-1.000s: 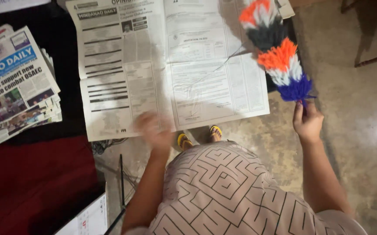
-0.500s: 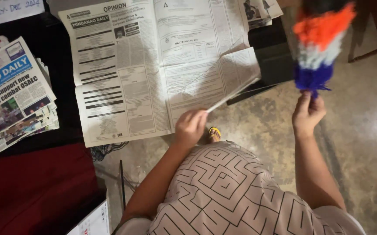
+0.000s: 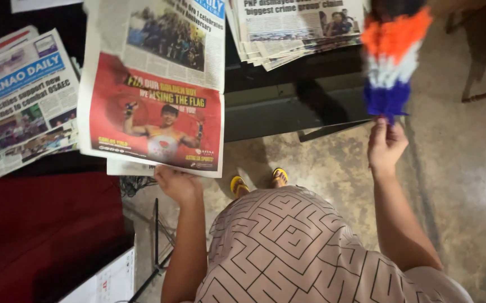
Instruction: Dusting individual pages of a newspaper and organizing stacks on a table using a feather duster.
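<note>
Two hands: both busy, each with its own grip, over a dark surface [image 3: 288,106] strewn with newsprint.
Left hand [image 3: 178,184]: its grip was closed on the lower edge of a folded newspaper [image 3: 153,112], red back page up, the sheet lying just above the grip.
Right hand [image 3: 386,147]: its grip was pinched narrow round the handle of a feather duster [image 3: 393,62], whose orange, white and blue head stood directly above the grip.
Doing it well: judged from the hold, lifting the paper flat by its edge would keep the pages from splaying, with the duster held high and off the print.
Newspapers counted: one in hand, one stack [image 3: 21,101] well to the left of the left grip, one stack [image 3: 296,31] between the two grips, farther up.
Dusters counted: one.
Below the grips: a concrete floor [image 3: 467,185] and two yellow sandals [image 3: 257,182].
</note>
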